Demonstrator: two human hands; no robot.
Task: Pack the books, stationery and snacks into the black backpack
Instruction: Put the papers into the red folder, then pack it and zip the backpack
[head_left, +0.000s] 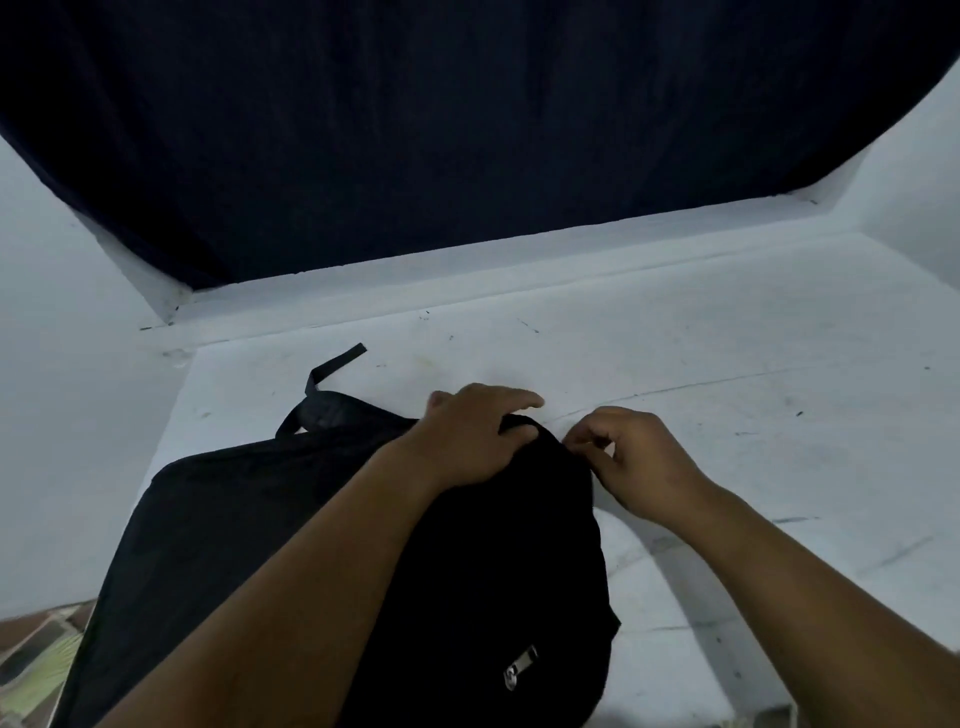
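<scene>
both hands at the top of the backpack

i see the black fabric backpack (467, 571) lying on the white scuffed table (727, 415), its body running from the near edge up toward the middle of the surface. my left hand (472, 436) lies over the bag's far end, palm down, fingers curled over the top edge and gripping the fabric there, thumb tucked toward the right. my right hand (639, 457) sits just beside it, at the bag's right upper corner, thumb and forefinger pinched together against the bag's edge; what it pinches is too small and dark for me to make out. a black webbing strap (332, 364) pokes out from the bag's far left corner and rests on the table. a silver metal zipper pull (519, 667) shows on the near part of the bag, well apart from both hands. a dark navy curtain (467, 130) hangs behind the table.
</scene>
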